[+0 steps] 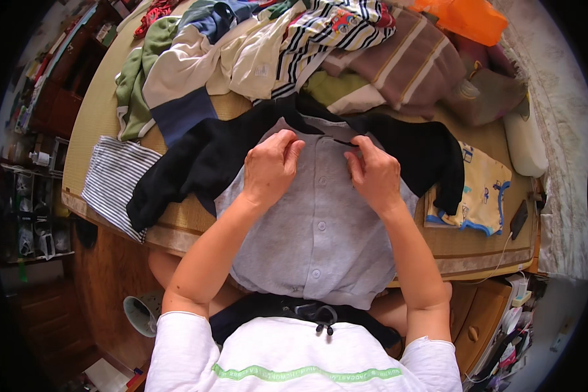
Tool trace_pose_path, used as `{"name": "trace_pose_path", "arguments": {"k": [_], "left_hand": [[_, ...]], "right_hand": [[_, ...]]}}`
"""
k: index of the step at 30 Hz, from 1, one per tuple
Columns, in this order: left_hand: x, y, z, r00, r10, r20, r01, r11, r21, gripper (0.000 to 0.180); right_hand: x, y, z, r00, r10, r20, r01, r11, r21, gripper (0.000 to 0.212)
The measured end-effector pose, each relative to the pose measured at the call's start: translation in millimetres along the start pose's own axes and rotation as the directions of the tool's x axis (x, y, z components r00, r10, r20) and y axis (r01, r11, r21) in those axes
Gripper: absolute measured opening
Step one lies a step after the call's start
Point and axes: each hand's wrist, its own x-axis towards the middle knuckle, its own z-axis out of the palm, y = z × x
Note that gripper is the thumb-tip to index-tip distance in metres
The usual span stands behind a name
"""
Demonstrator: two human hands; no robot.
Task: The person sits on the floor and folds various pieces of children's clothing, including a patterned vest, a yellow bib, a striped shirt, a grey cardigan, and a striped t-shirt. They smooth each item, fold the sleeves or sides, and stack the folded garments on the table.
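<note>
Head view: you look straight down at a small garment (320, 228) spread flat on a woven mat surface (98, 111), collar away from you, hem hanging over the near edge toward your lap.
Garment: grey body with a row of buttons down the front, black sleeves stretched out to either side, black collar.
Left hand: your left hand (270, 168) rests on the upper left chest of the garment, fingers curled together and pinching the fabric just under the collar.
Right hand: your right hand (372, 173) sits on the upper right chest, thumb and forefinger pinched on the collar edge; the other fingers are folded in.
Hands, relation: near each other, apart, one on each side of the button line.
Left sleeve: its cuff end lies on top of a striped grey-and-white cloth (114, 183) at the left edge of the mat.
Right sleeve: its end touches a yellow printed cloth with blue trim (483, 193), which lies folded on the right.
Clothes heap: a pile of clothes (287, 52) lies just beyond the collar, with green, cream, navy, black-and-white striped and brown striped pieces.
Orange item: an orange bag (470, 19) sits at the far right of the heap.
Right edge: a white pillow (526, 140) lies past the yellow cloth; a dark phone-like object (519, 219) with a cable sits near the mat corner.
Below the mat: a wooden drawer unit (480, 326) at lower right, a pale cup (140, 313) on the floor at lower left.
</note>
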Motion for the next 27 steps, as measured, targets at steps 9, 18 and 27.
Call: {"name": "trace_pose_path", "arguments": {"k": [9,18,27], "left_hand": [[4,19,6,0.983,0.183,0.000,-0.181,0.974,0.134,0.019],[-61,27,8,0.901,-0.417,0.117,0.402,0.706,-0.583,0.005],[-69,17,12,0.909,-0.384,0.162,0.412,0.773,-0.482,0.054]], "right_hand": [[-25,-16,1,0.978,0.166,-0.125,-0.137,0.969,0.207,0.018],[-68,-36,-19,1.000,0.024,-0.020,-0.022,0.991,0.130,0.032],[-76,-42,-17,0.988,0.140,0.064,-0.149,0.973,0.176,0.044]]}}
